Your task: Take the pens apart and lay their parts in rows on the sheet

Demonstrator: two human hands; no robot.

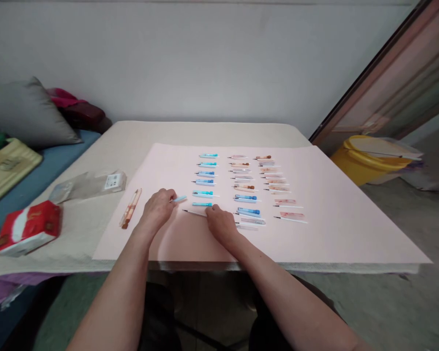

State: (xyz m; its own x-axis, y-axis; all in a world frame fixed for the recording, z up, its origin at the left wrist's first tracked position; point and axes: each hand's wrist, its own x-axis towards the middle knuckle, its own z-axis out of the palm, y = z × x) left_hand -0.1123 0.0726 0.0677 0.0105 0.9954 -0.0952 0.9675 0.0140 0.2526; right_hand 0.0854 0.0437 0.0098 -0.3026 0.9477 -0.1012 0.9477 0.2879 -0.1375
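My left hand (160,204) is closed, pinching a light blue pen barrel (179,199) over the pink sheet. My right hand (221,222) is closed low on the sheet, its fingers on the rear end of a white pen refill (194,212) with a dark tip. Just above that refill lies a turquoise pen part (202,204), close to the right fingertips. Farther up this column are more turquoise and blue pen parts (205,181) with refills beside them. Off to the left, several peach and brown pens (130,208) lie together.
Two more columns of pen parts, blue sets (249,211) and pinkish sets (291,215), run to the right on the pink sheet (344,229). Left on the table are a clear plastic package (91,185) and a red tissue pack (29,226). A yellow bucket (369,163) stands right.
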